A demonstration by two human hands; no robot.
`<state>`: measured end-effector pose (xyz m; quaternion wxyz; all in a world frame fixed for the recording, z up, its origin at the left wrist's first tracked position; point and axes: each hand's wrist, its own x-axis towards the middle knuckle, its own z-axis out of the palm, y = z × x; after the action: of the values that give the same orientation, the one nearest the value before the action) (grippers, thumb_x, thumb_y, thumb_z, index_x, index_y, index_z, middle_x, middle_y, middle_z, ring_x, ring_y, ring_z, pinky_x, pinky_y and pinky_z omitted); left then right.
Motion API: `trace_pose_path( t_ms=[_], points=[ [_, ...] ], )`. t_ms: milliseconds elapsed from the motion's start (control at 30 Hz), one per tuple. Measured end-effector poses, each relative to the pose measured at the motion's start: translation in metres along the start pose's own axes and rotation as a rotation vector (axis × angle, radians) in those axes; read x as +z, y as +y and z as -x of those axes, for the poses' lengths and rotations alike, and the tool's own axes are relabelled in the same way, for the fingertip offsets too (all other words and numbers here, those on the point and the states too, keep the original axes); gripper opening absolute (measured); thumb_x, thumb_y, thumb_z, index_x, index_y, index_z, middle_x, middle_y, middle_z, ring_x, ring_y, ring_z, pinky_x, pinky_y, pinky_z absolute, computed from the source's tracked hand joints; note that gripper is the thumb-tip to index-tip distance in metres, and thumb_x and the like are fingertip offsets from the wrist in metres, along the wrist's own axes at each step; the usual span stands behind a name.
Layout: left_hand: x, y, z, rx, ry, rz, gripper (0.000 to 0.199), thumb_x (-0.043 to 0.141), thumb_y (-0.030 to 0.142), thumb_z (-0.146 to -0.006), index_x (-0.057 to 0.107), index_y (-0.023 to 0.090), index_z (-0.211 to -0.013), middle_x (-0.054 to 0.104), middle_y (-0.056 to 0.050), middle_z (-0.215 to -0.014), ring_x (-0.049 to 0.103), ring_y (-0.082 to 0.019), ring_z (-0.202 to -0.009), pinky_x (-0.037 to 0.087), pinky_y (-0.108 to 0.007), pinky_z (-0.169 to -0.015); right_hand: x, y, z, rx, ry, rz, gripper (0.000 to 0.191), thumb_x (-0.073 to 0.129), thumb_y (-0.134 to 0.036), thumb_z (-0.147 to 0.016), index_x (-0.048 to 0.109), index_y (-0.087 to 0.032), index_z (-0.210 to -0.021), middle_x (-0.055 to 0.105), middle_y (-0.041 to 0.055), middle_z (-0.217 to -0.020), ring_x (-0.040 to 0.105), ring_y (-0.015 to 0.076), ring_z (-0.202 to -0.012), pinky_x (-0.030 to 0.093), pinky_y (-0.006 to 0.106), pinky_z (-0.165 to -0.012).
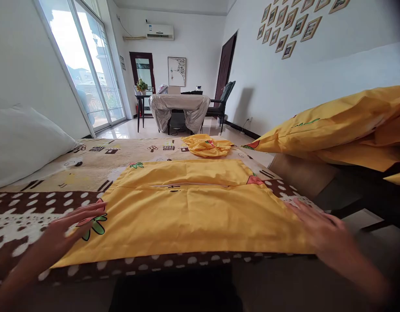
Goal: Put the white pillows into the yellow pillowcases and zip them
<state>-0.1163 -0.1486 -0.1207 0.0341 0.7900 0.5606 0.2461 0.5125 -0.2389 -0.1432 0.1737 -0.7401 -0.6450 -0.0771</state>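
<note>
A yellow pillowcase [186, 212] with strawberry prints lies flat on the bed, its zipper line running across the upper part. My left hand [69, 225] rests flat on the pillowcase's left edge, fingers spread and blurred. At the pillowcase's right edge my right hand [320, 225] also lies flat with the fingers apart. Neither hand grips anything.
The bed [30, 203] has a brown, dotted and patterned cover. A white pillow [21, 143] lies at the left, a crumpled yellow cloth [208, 145] at the bed's far end, yellow-cased pillows [346, 125] on a dark stand at right. A covered table [180, 108] and chair [222, 102] stand beyond.
</note>
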Motion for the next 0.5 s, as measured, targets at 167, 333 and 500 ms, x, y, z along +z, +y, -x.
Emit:
trace_pose_path(
  t_ms=[167,333,500],
  points=[
    [0.082,0.137,-0.083,0.297,-0.377,0.004,0.055,0.035,0.034,-0.09,0.039,0.017,-0.141,0.039,-0.007,-0.147,0.039,-0.025,-0.134,0.036,-0.042,-0.112,0.035,-0.168,-0.057,-0.381,-0.175,-0.134,0.059,0.026,-0.042,-0.092,0.038,-0.016,-0.144,0.035,0.0072,-0.148,0.032,0.0247,-0.138,0.03,0.044,-0.112],
    [0.152,0.172,-0.115,0.397,-0.388,-0.028,0.054,0.033,0.027,-0.091,0.035,0.016,-0.144,0.032,-0.009,-0.151,0.025,-0.019,-0.141,0.024,-0.033,-0.117,0.084,-0.241,-0.086,-0.474,-0.216,-0.161,0.055,0.028,-0.041,-0.095,0.042,-0.012,-0.14,0.043,0.0091,-0.144,0.039,0.0218,-0.134,0.032,0.037,-0.111],
    [0.144,0.092,-0.108,0.229,-0.395,-0.068,0.054,0.016,0.045,-0.096,0.03,0.03,-0.146,0.024,0.002,-0.153,0.02,-0.02,-0.143,0.018,-0.042,-0.118,0.086,-0.176,-0.089,-0.441,-0.207,-0.125,0.052,0.024,-0.046,-0.096,0.042,-0.023,-0.14,0.04,0.0024,-0.146,0.038,0.0192,-0.135,0.03,0.039,-0.111]
  ],
)
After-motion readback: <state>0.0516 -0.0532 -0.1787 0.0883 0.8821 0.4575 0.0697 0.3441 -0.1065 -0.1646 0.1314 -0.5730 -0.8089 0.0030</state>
